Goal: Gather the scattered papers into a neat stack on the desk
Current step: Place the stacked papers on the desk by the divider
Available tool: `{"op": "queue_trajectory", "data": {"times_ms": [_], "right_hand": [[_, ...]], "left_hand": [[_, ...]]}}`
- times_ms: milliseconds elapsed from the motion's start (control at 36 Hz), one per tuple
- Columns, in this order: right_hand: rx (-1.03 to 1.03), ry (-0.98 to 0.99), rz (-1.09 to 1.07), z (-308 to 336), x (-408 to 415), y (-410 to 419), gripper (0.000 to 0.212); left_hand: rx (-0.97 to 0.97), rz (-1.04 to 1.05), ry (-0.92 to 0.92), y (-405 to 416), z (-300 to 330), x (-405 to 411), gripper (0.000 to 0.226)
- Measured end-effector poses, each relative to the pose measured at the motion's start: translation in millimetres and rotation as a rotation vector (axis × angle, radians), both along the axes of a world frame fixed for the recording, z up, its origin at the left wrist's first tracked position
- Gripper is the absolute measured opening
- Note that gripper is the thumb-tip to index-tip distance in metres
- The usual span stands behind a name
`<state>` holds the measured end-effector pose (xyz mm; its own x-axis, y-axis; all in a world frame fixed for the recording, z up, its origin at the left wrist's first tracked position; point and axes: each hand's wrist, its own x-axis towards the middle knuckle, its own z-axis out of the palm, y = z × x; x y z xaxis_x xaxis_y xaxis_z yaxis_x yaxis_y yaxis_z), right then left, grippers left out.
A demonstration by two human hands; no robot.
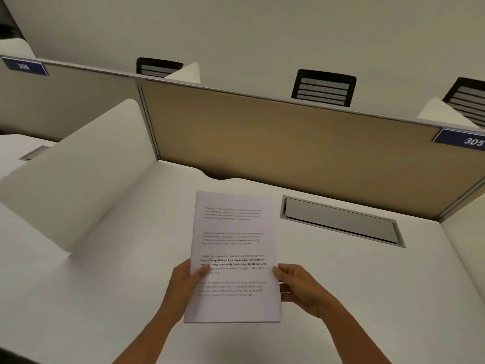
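A squared-up stack of white printed papers (233,248) is held in front of me over the white desk (118,271), its edges aligned. My left hand (183,287) grips the stack's left edge with the thumb on the top sheet. My right hand (299,287) grips the right edge, thumb on the front. Whether the lower edge touches the desk I cannot tell. No loose sheets show elsewhere on the desk.
A tan partition panel (288,148) closes the back of the desk. A white side divider (78,179) stands at the left. A grey cable hatch (341,222) is set into the desk at the right rear. Black chair backs (324,88) rise beyond the partition.
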<state>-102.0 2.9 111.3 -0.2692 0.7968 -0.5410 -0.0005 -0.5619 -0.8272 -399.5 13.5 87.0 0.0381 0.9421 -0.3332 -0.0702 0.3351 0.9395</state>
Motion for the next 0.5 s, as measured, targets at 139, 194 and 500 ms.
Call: {"op": "queue_trajectory", "data": {"times_ms": [139, 194, 500], "right_hand": [[0.073, -0.120, -0.112, -8.9, -55.6, -6.1, 0.029], [0.116, -0.287, -0.141, -13.8, -76.7, -7.5, 0.033], [0.111, -0.709, -0.358, -35.0, -159.4, 4.5, 0.021]], "left_hand": [[0.035, 0.071, 0.047, 14.4, -3.2, -17.4, 0.018], [0.048, 0.075, 0.063, 20.3, -4.7, -25.4, 0.016], [0.039, -0.009, 0.150, 52.8, -18.2, -69.5, 0.011]]}}
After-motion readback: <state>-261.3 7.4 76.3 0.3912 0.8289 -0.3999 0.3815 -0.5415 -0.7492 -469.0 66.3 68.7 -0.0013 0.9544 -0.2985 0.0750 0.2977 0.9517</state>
